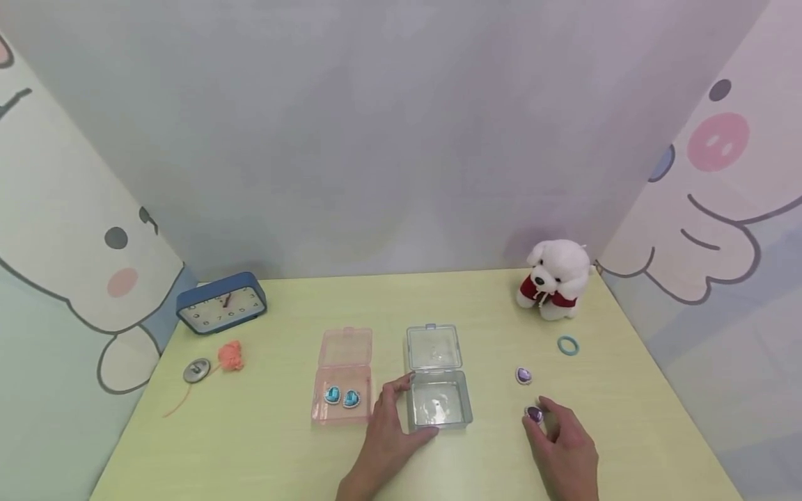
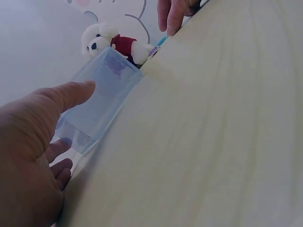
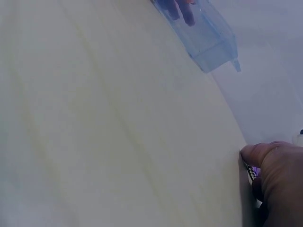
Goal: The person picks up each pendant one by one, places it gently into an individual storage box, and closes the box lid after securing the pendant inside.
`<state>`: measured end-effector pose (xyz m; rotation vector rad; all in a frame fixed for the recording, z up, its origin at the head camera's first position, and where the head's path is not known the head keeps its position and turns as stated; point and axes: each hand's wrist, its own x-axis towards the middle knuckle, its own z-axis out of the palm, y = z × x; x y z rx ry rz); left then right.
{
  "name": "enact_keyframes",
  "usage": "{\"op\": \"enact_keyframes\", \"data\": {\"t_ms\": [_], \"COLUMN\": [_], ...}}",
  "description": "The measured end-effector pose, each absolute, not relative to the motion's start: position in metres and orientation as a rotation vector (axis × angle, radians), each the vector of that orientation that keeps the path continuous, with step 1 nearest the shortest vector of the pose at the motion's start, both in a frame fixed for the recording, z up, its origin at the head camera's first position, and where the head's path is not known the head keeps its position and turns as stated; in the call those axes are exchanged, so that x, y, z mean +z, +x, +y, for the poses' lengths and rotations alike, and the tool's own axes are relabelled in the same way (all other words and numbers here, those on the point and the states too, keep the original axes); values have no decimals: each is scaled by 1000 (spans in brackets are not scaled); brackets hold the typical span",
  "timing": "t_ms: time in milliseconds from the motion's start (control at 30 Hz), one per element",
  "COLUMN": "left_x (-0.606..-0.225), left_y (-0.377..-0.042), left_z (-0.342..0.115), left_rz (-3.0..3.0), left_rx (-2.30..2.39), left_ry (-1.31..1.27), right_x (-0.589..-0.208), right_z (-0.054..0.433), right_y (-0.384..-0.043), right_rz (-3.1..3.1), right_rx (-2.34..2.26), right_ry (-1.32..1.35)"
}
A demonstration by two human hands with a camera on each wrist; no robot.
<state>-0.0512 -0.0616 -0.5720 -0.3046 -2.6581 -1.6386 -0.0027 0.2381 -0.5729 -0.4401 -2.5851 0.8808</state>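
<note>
Left hand: fingers spread, steadying the clear box on the counter.
Right hand: pinching a purple gem.
Second gem: at 12 o'clock, near.

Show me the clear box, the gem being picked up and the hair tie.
Clear box [image 1: 438,406]: head view, floor of its tray.
Gem [image 1: 534,415]: head view, its purple face.
Hair tie [image 1: 568,346]: head view, its teal band.
</note>
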Motion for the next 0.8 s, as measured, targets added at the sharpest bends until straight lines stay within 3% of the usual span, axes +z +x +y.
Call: {"op": "enact_keyframes", "data": {"t_ms": [633, 800], "left_x": [-569, -569], "left_y": [-51, -51], "left_z": [-62, -60], "left_rz": [-2671, -2675], "left_rx": [-1625, -1620], "left_ry": [-276, -273], "right_x": [-569, -568], "right_z": [220, 210], "right_y": [-20, -30], "right_rz": [-2536, -2470], "right_rx": [1031, 1057], "right_ry": [-390, -224]}}
